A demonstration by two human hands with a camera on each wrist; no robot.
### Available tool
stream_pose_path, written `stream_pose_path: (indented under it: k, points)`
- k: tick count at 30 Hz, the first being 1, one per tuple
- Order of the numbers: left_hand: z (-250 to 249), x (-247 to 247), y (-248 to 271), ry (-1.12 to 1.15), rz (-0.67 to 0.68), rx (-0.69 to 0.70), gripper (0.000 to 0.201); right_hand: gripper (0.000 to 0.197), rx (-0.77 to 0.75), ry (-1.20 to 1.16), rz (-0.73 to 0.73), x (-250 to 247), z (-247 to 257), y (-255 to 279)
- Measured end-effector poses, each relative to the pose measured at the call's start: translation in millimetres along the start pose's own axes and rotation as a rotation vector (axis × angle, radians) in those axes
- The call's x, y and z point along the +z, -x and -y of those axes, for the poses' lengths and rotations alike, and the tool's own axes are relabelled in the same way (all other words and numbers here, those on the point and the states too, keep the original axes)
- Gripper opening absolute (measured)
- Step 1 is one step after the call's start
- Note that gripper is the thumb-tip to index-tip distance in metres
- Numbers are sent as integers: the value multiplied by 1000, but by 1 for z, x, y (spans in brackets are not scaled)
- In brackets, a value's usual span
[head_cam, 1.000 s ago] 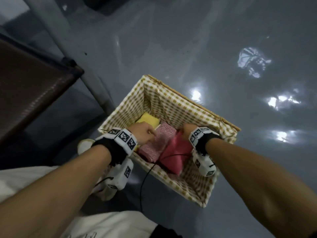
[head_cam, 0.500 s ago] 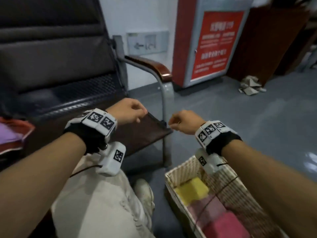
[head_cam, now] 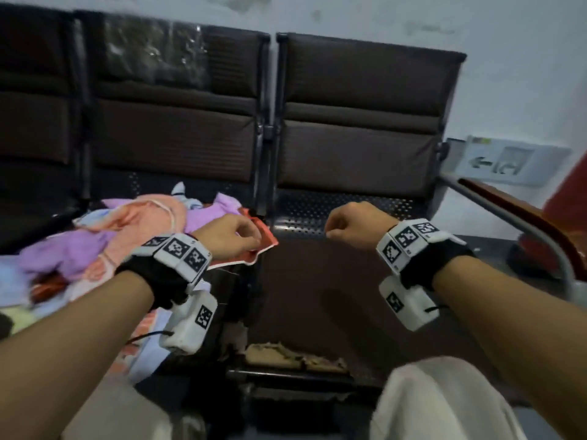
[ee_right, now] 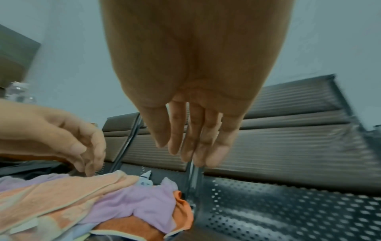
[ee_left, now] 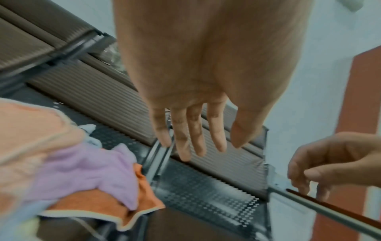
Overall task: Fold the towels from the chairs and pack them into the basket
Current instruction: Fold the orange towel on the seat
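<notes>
A loose pile of towels lies on the left chair seat: a peach towel (head_cam: 139,217), a purple towel (head_cam: 203,214) and an orange towel (head_cam: 263,246) whose corner hangs over the seat edge. My left hand (head_cam: 244,236) hovers just above the orange corner with its fingers (ee_left: 183,146) relaxed, holding nothing. My right hand (head_cam: 336,227) hangs over the bare right chair seat (head_cam: 333,281), fingers (ee_right: 195,146) loosely straight and empty. The right wrist view shows the left hand (ee_right: 82,151) just above the peach towel (ee_right: 62,192). The basket is out of view.
A row of dark brown chairs with perforated metal seats stands against a pale wall. A metal armrest (head_cam: 524,217) with a wooden top closes the right end. A red cabinet (head_cam: 568,192) stands beyond it. My knees in light trousers (head_cam: 438,401) are below.
Both hands have left the basket on the floor and risen over the chair seats, empty. The head view has swung up and left from the basket to the towel pile.
</notes>
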State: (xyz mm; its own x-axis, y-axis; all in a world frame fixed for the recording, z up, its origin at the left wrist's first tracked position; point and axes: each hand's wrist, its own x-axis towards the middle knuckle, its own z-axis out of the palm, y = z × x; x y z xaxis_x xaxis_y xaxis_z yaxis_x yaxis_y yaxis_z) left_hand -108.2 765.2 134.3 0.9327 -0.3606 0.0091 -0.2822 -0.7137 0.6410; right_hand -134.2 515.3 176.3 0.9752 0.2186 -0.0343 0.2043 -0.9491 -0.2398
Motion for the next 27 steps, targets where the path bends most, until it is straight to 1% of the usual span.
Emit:
stream_pose_path:
  k: [3,5,7,9,11,12,13,16,18,20,21,23,25,27]
  points:
    - [56,-16,1,-106,22,-136,14,17,-104,-23,36,34,33,-43]
    - [90,-23,6,-165,-31,-231,23,17,-176,-46,62,61,51,-67]
    - [124,-29,11,-262,-61,-335,38,17,-234,-73,110,86,69,-87]
    - [148,-33,14,-376,-46,-441,53,16,-264,-124,147,109,84,-103]
    - [162,-34,16,-375,-37,-483,62,15,-290,-190,175,127,99,-113]
    - [167,-33,16,-373,-29,-476,61,14,-303,-220,185,135,105,-116]
    - [170,-31,16,-376,-24,-461,55,14,-316,-249,192,141,111,-119]
    - [175,-29,13,-374,-63,-425,23,14,-365,-331,209,153,122,-121]
    - [171,-29,11,-362,-77,-406,14,15,-389,-357,219,155,124,-117]
    - [162,-29,10,-304,-148,-359,8,15,-404,-378,210,155,124,-112]
    - [155,-29,10,-226,-204,-325,5,15,-403,-393,204,153,123,-108]
    - [133,-26,12,21,-290,-227,9,19,-366,-456,221,146,119,-102]
    - [106,-21,14,291,-292,-117,14,28,-266,-617,240,134,114,-93]
    - [82,-12,16,480,-266,-46,18,43,-137,-838,197,120,107,-82]
